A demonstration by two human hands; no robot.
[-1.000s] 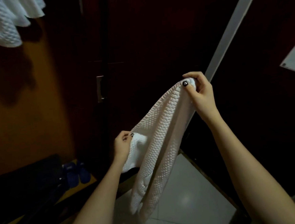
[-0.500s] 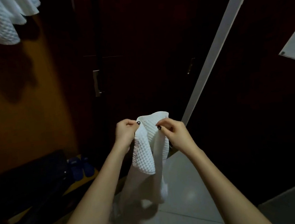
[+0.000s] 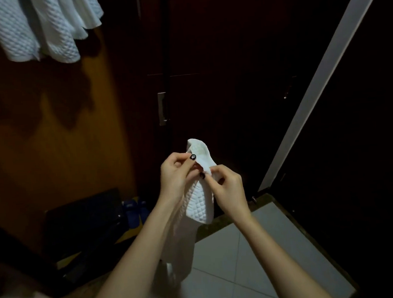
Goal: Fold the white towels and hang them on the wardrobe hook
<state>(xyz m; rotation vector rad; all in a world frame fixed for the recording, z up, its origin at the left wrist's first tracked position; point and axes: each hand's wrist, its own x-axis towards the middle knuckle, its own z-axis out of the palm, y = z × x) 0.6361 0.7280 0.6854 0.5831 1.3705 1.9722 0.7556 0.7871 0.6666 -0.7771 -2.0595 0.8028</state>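
Observation:
A white quilted towel hangs doubled over between both hands in front of the dark wardrobe. My left hand pinches its top edge from the left. Close beside it, my right hand pinches the same top edge from the right. The towel's lower part droops toward the floor behind my left forearm. Other white towels hang at the top left against the orange wall; the hook itself is out of view.
The wardrobe door has a metal handle. A pale door edge slants up to the right. Blue slippers and a dark bag lie low on the left. White floor tiles are underfoot.
My right hand came down and left from its raised position and met the left hand, so the stretched towel is folded in half. Both hands now sit closer together.

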